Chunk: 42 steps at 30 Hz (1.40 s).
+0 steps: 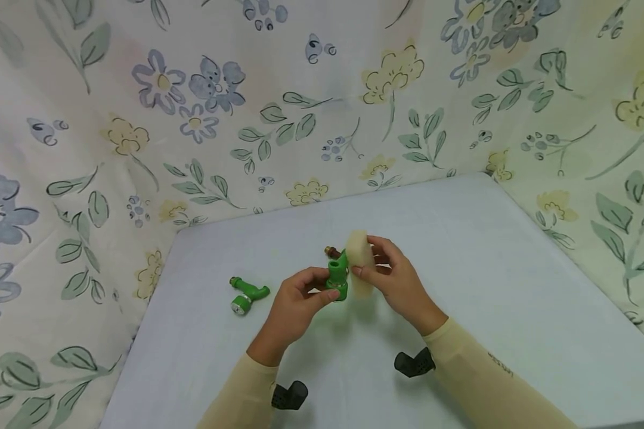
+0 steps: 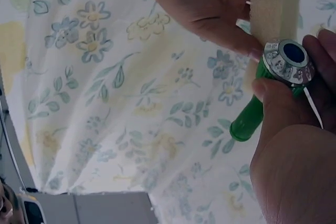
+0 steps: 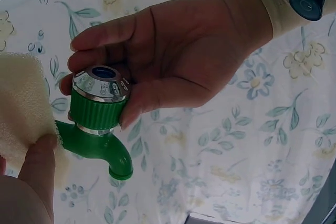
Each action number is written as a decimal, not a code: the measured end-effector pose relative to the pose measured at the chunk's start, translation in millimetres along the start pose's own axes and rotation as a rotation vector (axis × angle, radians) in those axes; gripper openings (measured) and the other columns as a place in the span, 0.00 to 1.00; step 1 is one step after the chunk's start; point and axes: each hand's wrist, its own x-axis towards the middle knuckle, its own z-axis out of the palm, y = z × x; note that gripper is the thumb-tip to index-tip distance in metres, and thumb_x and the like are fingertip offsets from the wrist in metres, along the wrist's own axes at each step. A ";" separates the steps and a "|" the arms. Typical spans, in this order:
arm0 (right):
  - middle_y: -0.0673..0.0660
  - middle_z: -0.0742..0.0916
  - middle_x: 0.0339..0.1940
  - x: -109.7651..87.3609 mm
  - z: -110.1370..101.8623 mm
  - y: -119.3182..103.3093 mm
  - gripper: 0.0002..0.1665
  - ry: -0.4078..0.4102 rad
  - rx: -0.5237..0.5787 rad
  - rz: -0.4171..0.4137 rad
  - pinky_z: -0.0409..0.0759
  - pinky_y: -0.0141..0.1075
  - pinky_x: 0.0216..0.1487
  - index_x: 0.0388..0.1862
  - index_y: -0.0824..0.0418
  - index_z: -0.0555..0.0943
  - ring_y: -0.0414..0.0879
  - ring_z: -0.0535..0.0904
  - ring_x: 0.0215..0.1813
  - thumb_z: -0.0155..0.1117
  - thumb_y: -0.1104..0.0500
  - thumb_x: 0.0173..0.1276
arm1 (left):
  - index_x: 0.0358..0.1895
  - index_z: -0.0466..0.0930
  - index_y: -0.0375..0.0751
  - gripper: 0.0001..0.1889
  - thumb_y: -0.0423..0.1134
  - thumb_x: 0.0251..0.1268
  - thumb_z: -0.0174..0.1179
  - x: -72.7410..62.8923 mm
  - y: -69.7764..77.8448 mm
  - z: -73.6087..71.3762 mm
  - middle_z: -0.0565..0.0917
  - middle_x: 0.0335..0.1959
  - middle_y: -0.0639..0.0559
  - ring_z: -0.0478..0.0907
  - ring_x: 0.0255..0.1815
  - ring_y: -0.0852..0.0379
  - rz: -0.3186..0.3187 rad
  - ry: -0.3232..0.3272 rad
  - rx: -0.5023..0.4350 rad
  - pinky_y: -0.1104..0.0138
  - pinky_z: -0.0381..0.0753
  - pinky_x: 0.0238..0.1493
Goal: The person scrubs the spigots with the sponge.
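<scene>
A green plastic tap (image 1: 337, 279) is in my left hand (image 1: 299, 301), gripped by its ridged knob between thumb and fingers. The knob's silver cap (image 3: 100, 83) carries a dark blue disc. From its body a curved green spout (image 3: 121, 162) points downward in the right wrist view. A brownish threaded end (image 1: 332, 252) sticks out beyond the sponge's left side. My right hand (image 1: 397, 280) pinches a pale cream sponge (image 1: 359, 253) and holds it against the tap's body, hiding part of it.
Another green tap (image 1: 250, 293) lies on the white-covered table (image 1: 204, 363) to the left of my hands. Floral cloth (image 1: 311, 119) hangs behind and at both sides. Black wrist cameras (image 1: 414, 362) stick out from the beige sleeves (image 1: 477, 369).
</scene>
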 end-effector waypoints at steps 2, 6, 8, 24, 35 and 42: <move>0.59 0.81 0.64 -0.3 0.0 0.7 0.38 -0.010 -0.003 0.008 0.78 0.58 0.67 0.80 0.51 0.73 0.55 0.77 0.65 0.76 0.50 0.76 | 0.58 0.86 0.33 0.14 0.28 0.73 0.72 0.1 0.0 0.3 0.86 0.51 0.43 0.82 0.52 0.45 0.000 0.005 0.000 0.62 0.88 0.52; 0.59 0.81 0.65 -2.2 1.3 1.0 0.38 -0.033 -0.010 0.017 0.79 0.56 0.67 0.81 0.51 0.73 0.56 0.78 0.65 0.76 0.49 0.76 | 0.58 0.87 0.33 0.14 0.28 0.73 0.72 0.9 -1.2 0.7 0.87 0.51 0.43 0.83 0.52 0.46 -0.005 0.025 0.009 0.63 0.88 0.51; 0.59 0.81 0.65 -3.3 2.3 1.0 0.38 -0.041 -0.009 0.017 0.80 0.56 0.66 0.81 0.52 0.73 0.56 0.79 0.65 0.76 0.50 0.76 | 0.58 0.87 0.33 0.14 0.28 0.73 0.72 1.3 -1.9 1.0 0.87 0.51 0.44 0.83 0.52 0.46 -0.009 0.032 0.016 0.63 0.88 0.51; 0.59 0.84 0.62 -9.8 12.1 -10.8 0.34 -0.191 0.118 -0.043 0.81 0.58 0.64 0.78 0.48 0.76 0.56 0.82 0.62 0.76 0.55 0.77 | 0.55 0.90 0.40 0.12 0.33 0.72 0.75 6.8 -11.3 -0.3 0.89 0.48 0.50 0.85 0.51 0.49 -0.053 0.119 0.100 0.57 0.87 0.52; 0.59 0.84 0.62 -5.6 10.0 -9.4 0.36 -0.179 0.090 -0.081 0.81 0.59 0.64 0.79 0.50 0.75 0.56 0.81 0.62 0.76 0.57 0.76 | 0.54 0.89 0.38 0.13 0.30 0.69 0.76 6.5 -8.5 -1.1 0.88 0.48 0.48 0.85 0.50 0.48 -0.045 0.105 0.080 0.61 0.88 0.51; 0.58 0.84 0.60 -2.9 6.4 -6.2 0.36 -0.138 0.041 -0.065 0.80 0.60 0.65 0.78 0.49 0.76 0.54 0.81 0.61 0.77 0.55 0.75 | 0.53 0.88 0.37 0.12 0.30 0.69 0.76 4.6 -8.3 -2.8 0.88 0.48 0.47 0.84 0.51 0.47 -0.025 0.040 0.057 0.61 0.88 0.52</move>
